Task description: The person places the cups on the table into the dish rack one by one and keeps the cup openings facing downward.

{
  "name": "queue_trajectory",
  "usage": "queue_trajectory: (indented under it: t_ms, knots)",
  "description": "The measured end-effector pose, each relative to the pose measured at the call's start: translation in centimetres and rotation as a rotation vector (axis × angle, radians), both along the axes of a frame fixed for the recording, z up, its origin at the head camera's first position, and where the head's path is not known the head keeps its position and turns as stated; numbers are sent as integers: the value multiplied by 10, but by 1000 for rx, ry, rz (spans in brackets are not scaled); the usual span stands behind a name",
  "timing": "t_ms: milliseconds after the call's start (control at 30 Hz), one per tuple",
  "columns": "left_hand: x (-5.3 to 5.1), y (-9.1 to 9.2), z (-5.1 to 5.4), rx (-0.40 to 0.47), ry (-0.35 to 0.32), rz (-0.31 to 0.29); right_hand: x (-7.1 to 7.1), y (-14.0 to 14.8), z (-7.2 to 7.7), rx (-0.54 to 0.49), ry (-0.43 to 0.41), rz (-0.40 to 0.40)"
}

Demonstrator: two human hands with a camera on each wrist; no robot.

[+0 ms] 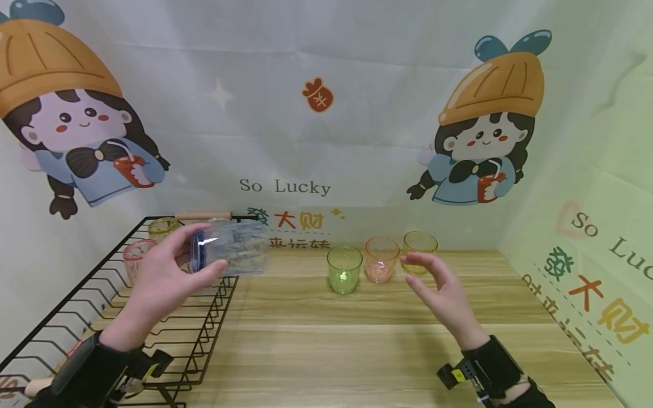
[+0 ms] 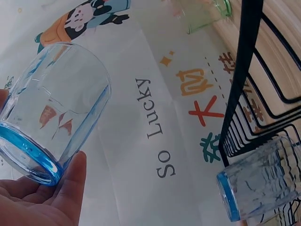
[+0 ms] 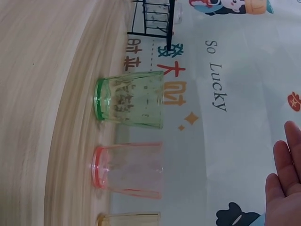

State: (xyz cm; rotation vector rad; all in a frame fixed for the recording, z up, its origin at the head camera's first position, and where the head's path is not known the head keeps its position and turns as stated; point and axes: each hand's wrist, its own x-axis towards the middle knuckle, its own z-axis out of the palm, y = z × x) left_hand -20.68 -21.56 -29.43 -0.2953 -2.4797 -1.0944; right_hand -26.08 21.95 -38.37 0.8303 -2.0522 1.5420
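Observation:
My left hand (image 1: 165, 277) grips a clear blue glass (image 1: 232, 249) by its thick base, tilted on its side above the rack; in the left wrist view the thumb and fingers of that hand (image 2: 47, 202) lie round the base of the glass (image 2: 61, 103). My right hand (image 1: 449, 300) holds nothing, its fingers loosely bent apart, in front of a yellow glass (image 1: 419, 249). A green glass (image 1: 344, 272) and a pink glass (image 1: 381, 262) stand in a row beside the yellow one. The right wrist view shows the fingers of my right hand (image 3: 287, 183) away from the glasses.
A black wire rack (image 1: 196, 345) with wooden handles stands at the left on the wooden table (image 1: 326, 351). It holds a pink glass (image 1: 136, 258), a yellow glass (image 1: 163, 228) and another blue glass (image 2: 258, 183). A printed cloth (image 1: 367, 147) hangs behind.

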Motion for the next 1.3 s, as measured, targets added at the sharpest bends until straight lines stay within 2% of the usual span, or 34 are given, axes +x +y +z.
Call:
queue_trajectory:
  t_ms: [167,467,733,933,1300]
  knots:
    - [-2,-9,0,-26,-14,34,-2,2,-3,18,-9,-16]
    - [-3,-27,2,-58,3,51,-3,5,-5,37,-25,-38]
    - [-3,-41,7,-118,18,117,-4,7,-7,37,-24,-54]
    - [-3,-51,7,-118,-9,120,-5,9,-8,43,-29,-64]
    - [-4,-67,3,-142,-42,129,-8,15,-11,94,-94,-132]
